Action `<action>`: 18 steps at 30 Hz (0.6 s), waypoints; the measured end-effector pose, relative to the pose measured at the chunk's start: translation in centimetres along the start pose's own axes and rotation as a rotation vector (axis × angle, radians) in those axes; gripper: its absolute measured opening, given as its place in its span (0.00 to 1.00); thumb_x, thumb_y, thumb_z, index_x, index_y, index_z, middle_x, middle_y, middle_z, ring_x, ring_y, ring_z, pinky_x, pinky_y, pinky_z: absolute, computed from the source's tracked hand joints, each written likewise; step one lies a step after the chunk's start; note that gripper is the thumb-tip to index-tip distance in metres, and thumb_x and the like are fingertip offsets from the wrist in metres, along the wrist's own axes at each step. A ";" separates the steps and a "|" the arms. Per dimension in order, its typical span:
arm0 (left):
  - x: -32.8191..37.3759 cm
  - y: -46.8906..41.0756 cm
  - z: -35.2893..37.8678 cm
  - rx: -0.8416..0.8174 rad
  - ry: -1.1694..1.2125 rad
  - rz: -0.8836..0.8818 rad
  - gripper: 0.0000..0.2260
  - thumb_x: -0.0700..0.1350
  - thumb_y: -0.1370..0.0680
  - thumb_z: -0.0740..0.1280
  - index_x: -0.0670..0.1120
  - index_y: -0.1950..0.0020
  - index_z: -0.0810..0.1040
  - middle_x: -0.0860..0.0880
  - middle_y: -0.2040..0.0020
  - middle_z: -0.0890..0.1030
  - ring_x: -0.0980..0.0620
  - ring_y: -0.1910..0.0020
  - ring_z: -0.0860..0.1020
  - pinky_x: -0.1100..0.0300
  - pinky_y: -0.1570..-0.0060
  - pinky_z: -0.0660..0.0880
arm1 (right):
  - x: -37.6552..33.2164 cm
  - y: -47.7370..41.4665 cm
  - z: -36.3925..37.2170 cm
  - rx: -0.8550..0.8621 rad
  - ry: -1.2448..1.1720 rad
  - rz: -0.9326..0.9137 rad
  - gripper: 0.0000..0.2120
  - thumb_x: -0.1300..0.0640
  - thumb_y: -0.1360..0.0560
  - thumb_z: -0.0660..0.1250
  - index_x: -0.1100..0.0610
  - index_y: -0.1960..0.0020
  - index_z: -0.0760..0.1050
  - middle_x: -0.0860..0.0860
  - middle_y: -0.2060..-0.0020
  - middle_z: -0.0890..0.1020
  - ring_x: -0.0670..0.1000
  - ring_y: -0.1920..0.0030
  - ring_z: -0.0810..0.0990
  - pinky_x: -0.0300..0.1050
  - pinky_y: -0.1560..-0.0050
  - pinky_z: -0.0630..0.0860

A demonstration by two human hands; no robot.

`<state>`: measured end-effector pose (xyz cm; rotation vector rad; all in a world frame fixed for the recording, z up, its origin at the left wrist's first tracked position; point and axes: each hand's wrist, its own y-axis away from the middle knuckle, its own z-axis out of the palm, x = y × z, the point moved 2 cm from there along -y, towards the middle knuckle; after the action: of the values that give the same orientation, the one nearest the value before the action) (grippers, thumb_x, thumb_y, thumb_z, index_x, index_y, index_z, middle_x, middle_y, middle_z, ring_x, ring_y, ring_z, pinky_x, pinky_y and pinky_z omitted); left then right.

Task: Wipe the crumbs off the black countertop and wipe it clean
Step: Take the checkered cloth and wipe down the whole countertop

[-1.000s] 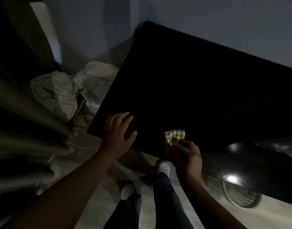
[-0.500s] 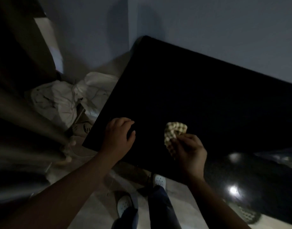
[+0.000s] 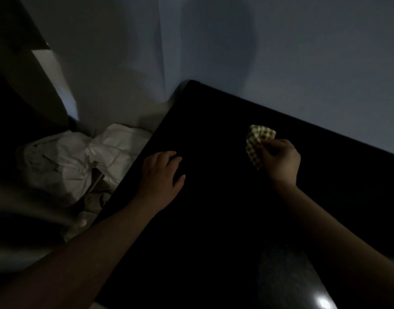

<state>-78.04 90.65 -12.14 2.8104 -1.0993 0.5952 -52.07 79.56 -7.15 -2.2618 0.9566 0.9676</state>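
Note:
The black countertop (image 3: 225, 208) fills the middle and right of the head view, very dark; no crumbs can be made out on it. My right hand (image 3: 279, 160) grips a small checked cloth (image 3: 257, 141) over the back part of the top, the cloth bunched and sticking out past my fingers. My left hand (image 3: 161, 175) rests on the countertop near its left edge, with the fingers bent at the tips and nothing in it.
A grey wall (image 3: 280, 63) runs along the back of the countertop and meets a corner at the left. Crumpled white bags or sheets (image 3: 80, 157) lie on the floor beside the counter's left edge. A light glare (image 3: 323, 302) shows at bottom right.
Both hands have moved farther onto the countertop, the right with the cloth toward the back wall. The view has tilted up, so my feet and the floor are out of sight.

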 end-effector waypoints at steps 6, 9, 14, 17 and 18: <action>-1.2 -4.8 0.8 0.017 -0.073 -0.026 0.29 0.64 0.26 0.56 0.46 0.34 0.74 0.46 0.33 0.72 0.41 0.35 0.68 0.40 0.37 0.65 | 1.2 -7.9 2.6 0.030 0.062 -0.049 0.14 0.49 0.27 0.72 0.59 0.49 0.84 0.54 0.53 0.82 0.47 0.53 0.80 0.31 0.54 0.68; -1.4 -4.8 1.1 0.058 -0.068 -0.024 0.28 0.63 0.25 0.58 0.47 0.33 0.73 0.48 0.32 0.71 0.44 0.33 0.67 0.43 0.35 0.63 | 1.4 -10.9 3.7 0.016 0.023 -0.039 0.16 0.47 0.26 0.71 0.61 0.52 0.83 0.54 0.55 0.83 0.48 0.54 0.82 0.21 0.60 0.68; -1.4 -5.1 1.0 0.098 -0.026 -0.014 0.27 0.62 0.26 0.61 0.47 0.34 0.75 0.49 0.33 0.72 0.45 0.33 0.68 0.46 0.35 0.63 | 2.3 -15.8 5.3 0.008 0.151 -0.062 0.19 0.42 0.27 0.69 0.59 0.55 0.83 0.57 0.59 0.84 0.55 0.58 0.83 0.43 0.57 0.79; -1.4 -5.1 1.1 0.139 -0.006 0.005 0.26 0.61 0.26 0.62 0.47 0.35 0.76 0.49 0.33 0.73 0.46 0.34 0.68 0.46 0.35 0.63 | 2.6 -17.2 6.9 -0.030 0.202 -0.046 0.16 0.47 0.28 0.71 0.60 0.52 0.83 0.60 0.56 0.84 0.58 0.55 0.82 0.47 0.56 0.77; -1.4 -5.1 1.1 0.145 -0.006 0.009 0.26 0.61 0.26 0.62 0.47 0.35 0.76 0.49 0.33 0.73 0.46 0.34 0.68 0.47 0.35 0.64 | 2.8 -17.2 7.3 -0.022 0.206 -0.036 0.16 0.47 0.28 0.70 0.61 0.53 0.83 0.60 0.56 0.84 0.59 0.55 0.82 0.48 0.56 0.78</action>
<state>-75.23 95.08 -13.25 2.9319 -1.1142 0.6949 -40.68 94.12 -11.05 -2.4246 0.9901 0.7435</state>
